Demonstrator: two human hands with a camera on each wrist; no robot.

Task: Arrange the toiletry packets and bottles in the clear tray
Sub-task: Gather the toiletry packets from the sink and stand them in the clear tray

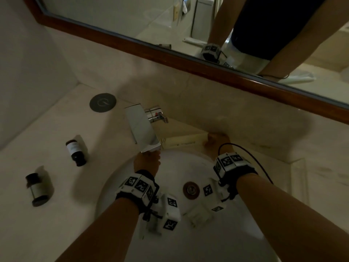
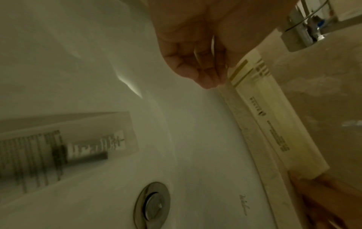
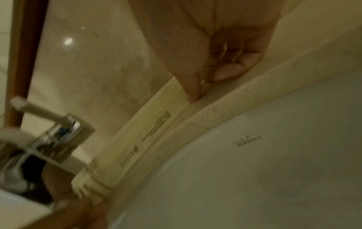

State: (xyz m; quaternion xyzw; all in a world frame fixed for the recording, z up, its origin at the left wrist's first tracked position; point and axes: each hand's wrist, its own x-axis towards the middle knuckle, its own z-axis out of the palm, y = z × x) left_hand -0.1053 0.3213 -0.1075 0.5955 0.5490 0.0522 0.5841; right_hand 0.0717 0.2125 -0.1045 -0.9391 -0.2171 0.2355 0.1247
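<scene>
A long cream toiletry packet (image 1: 181,141) (image 2: 274,124) (image 3: 145,139) lies along the narrow ledge behind the sink, against the wall. My left hand (image 1: 148,161) (image 2: 195,69) grips its ridged left end under the faucet spout. My right hand (image 1: 217,140) (image 3: 215,69) pinches its right end between thumb and fingers. Two dark bottles with pale labels lie on their sides on the counter to the left, one nearer the faucet (image 1: 75,150), one nearer me (image 1: 36,188). A blurred translucent printed packet (image 2: 68,147) shows in the left wrist view. No clear tray is in view.
The chrome faucet (image 1: 143,127) overhangs the white sink (image 1: 113,178), with the drain (image 1: 191,189) between my wrists. A round grey disc (image 1: 103,102) sits in the counter at the back left. A wood-framed mirror (image 1: 170,55) runs above the wall.
</scene>
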